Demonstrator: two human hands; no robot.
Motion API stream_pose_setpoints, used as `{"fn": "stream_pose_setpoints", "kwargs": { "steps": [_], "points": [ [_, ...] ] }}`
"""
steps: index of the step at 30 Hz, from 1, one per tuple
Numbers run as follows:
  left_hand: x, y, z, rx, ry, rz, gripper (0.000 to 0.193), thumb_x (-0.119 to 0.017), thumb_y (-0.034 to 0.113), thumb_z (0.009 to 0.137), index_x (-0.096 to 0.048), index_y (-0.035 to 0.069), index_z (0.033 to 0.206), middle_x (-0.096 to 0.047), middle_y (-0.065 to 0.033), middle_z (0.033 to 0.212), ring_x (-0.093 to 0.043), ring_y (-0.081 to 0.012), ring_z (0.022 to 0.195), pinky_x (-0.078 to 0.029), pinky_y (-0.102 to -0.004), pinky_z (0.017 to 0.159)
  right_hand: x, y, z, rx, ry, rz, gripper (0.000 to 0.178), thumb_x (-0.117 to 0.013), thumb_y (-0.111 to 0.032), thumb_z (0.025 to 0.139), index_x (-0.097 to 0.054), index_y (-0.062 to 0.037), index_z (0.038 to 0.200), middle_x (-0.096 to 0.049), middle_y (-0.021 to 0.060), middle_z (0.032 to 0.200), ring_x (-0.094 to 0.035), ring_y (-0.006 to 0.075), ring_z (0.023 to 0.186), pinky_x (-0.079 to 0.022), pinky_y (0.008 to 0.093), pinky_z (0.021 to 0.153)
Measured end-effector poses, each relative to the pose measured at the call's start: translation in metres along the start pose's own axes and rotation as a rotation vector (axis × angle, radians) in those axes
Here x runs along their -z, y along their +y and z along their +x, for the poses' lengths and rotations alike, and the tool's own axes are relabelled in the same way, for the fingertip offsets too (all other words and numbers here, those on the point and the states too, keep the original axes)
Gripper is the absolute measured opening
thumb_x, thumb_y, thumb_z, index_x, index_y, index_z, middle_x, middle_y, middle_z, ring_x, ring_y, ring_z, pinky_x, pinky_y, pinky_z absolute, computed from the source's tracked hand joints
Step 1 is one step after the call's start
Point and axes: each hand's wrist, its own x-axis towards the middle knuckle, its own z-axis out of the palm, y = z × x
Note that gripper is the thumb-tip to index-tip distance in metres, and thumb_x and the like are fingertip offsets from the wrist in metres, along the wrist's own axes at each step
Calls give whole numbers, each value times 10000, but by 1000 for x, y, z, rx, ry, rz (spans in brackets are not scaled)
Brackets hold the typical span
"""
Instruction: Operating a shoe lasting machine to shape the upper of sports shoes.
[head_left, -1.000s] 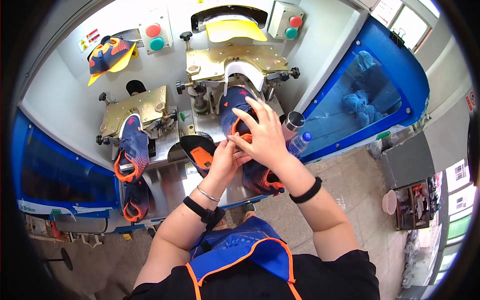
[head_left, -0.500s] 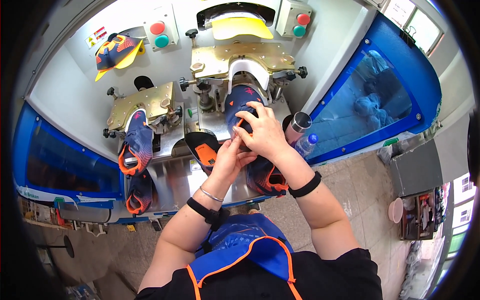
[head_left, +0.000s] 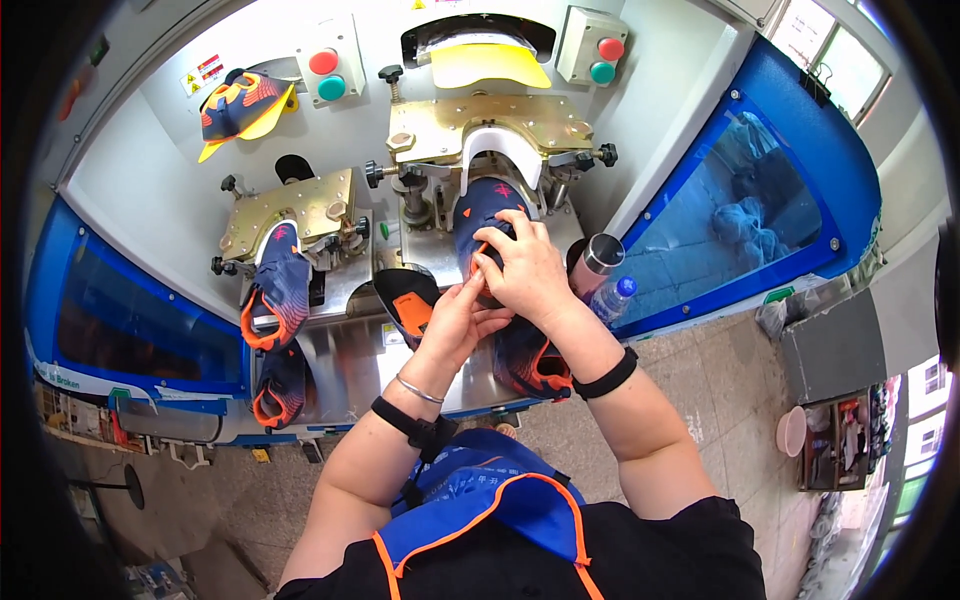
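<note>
Both my hands work on a navy shoe upper with orange trim (head_left: 487, 210) that sits on the right station of a grey machine, under a brass plate with a white pad (head_left: 500, 150). My right hand (head_left: 525, 268) presses on top of the upper and grips its orange edge. My left hand (head_left: 455, 315) reaches in from below and pinches the same upper beside it. A second navy and orange upper (head_left: 530, 360) lies under my right wrist. A black and orange sole piece (head_left: 408, 300) lies left of my left hand.
On the left station another upper (head_left: 278, 285) is mounted, with one more (head_left: 280, 385) below it. A further upper (head_left: 238, 105) rests at the top left. Red and green buttons (head_left: 325, 75) sit above. A metal cup (head_left: 597, 258) and a plastic bottle (head_left: 610, 297) stand to the right.
My hands have stayed on the right-hand upper, with the fingers shifting slightly along its orange edge. The view has tilted a little.
</note>
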Motion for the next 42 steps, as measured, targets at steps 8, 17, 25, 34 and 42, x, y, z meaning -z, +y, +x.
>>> {"fn": "stream_pose_setpoints", "kwargs": {
  "steps": [8, 17, 25, 34, 42],
  "points": [
    [5, 4, 3, 29, 10, 16, 377, -522, 354, 982, -513, 32, 1177, -666, -132, 968, -693, -240, 815, -590, -324, 693, -4, -1, 2, -3, 16, -11, 263, -682, -259, 785, -680, -162, 1029, -553, 113, 1206, -556, 343, 1043, -510, 434, 854],
    [5, 8, 6, 42, -3, 23, 392, -525, 353, 980, -508, 22, 1189, -669, -137, 974, -698, -250, 833, -596, -320, 691, -12, 2, 5, -37, 12, 8, 274, -701, -275, 771, -688, -172, 1025, -528, 106, 1218, -523, 343, 1095, -507, 476, 853],
    [9, 13, 9, 84, 26, 42, 400, -529, 373, 977, -516, 25, 1174, -670, -133, 957, -694, -241, 799, -583, -322, 674, -13, -5, 5, -91, 34, 20, 257, -689, -231, 783, -671, -154, 1027, -533, 137, 1216, -540, 358, 1059, -495, 434, 878],
    [14, 9, 18, 43, -9, 9, 446, -584, 377, 948, -486, -35, 1086, -640, -148, 913, -702, -263, 784, -600, -337, 655, -16, 2, 10, -98, 10, 32, 269, -686, -262, 783, -672, -167, 1034, -521, 132, 1233, -523, 363, 1108, -501, 468, 860],
    [8, -11, 14, 56, 107, 70, 435, -524, 443, 965, -560, 24, 1078, -677, -98, 853, -693, -193, 715, -572, -273, 628, -14, 7, 1, -96, 2, 20, 323, -685, -294, 789, -636, -151, 1074, -514, 156, 1255, -524, 374, 1131, -520, 455, 857]
  ]
}}
